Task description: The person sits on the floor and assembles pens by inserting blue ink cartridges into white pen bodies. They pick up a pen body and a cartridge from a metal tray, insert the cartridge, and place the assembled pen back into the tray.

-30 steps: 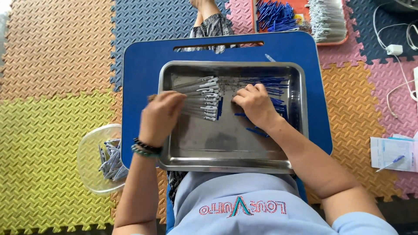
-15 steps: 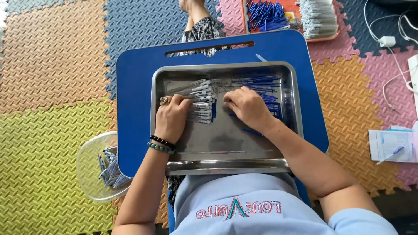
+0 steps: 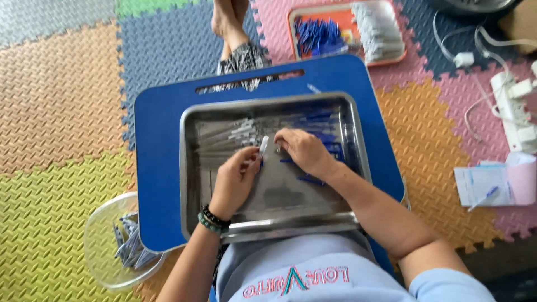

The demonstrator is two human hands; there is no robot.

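Head view looks straight down on a steel tray (image 3: 193, 184) that rests on a blue lap table (image 3: 156, 168) across the person's legs. Left hand (image 3: 235, 182), with a beaded bracelet (image 3: 212, 219) at the wrist, is closed around a small clear tube (image 3: 263, 145) pinched upright between thumb and fingertips near the middle of the tray. Right hand (image 3: 305, 152) lies just beside it, fingers curled low over the tray floor and touching the blue pieces (image 3: 321, 137) scattered on the tray's right half; whether it actually grips one is hard to tell from this angle. A pile of clear tubes (image 3: 229, 137) lies on the left half of the tray, just beyond the left hand. A clear plastic bowl (image 3: 103, 246) holding more small pieces sits on the foam mat (image 3: 61, 112) at the left, partly tucked under the table's corner. Farther off, an orange tray (image 3: 347, 31) carries blue pieces and clear ones in two heaps. White cables and a power strip (image 3: 514, 109) lie at the right edge, with a few papers (image 3: 492, 184) near them
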